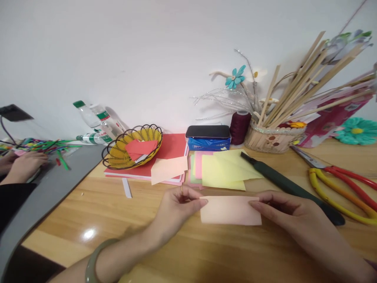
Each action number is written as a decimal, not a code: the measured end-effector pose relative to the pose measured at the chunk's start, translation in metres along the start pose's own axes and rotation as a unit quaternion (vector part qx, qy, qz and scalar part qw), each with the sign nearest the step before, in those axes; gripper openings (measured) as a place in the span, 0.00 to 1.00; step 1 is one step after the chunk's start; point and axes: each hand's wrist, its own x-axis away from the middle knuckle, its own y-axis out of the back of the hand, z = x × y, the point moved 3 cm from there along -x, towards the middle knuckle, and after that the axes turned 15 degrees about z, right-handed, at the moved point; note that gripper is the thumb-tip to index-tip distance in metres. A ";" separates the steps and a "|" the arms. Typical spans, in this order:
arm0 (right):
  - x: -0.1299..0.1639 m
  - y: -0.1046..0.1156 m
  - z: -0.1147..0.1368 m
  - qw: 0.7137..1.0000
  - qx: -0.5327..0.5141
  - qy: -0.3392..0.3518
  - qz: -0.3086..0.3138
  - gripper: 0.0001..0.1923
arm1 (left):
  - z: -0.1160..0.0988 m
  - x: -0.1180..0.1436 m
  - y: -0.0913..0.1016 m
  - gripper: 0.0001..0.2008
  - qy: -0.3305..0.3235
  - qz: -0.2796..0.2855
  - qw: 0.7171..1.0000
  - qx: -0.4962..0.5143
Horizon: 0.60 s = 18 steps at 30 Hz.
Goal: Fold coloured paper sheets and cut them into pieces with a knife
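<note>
A folded strip of pale peach paper [230, 210] lies on the wooden table [118, 220] in front of me. My left hand [173, 208] pinches its left end with thumb and fingers. My right hand [282, 214] holds its right end the same way. A green bangle [94, 259] sits on my left wrist. Just behind the strip lie yellow sheets [224, 169] on a stack of coloured paper, and another peach sheet [168, 169] rests on a red paper stack [173, 147].
A long dark tool [291, 186] lies beside my right hand, with red-and-yellow scissors [344, 188] further right. Behind are a black wire basket [132, 147], a phone on a tissue pack [208, 137], a thread spool [240, 126] and a basket of sticks [271, 137]. Another person's hands [23, 165] work at far left.
</note>
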 end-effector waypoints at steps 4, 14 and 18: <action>0.002 -0.003 0.001 0.999 -0.022 0.007 -0.022 0.17 | 0.002 0.000 0.001 0.13 0.002 0.002 1.000 0.007; 0.003 -0.006 0.004 0.997 -0.040 0.028 -0.056 0.18 | 0.005 0.000 0.001 0.11 0.000 0.011 1.000 0.016; 0.002 -0.005 0.005 0.998 -0.042 0.030 -0.045 0.17 | 0.006 0.000 0.001 0.10 -0.002 0.019 1.000 0.023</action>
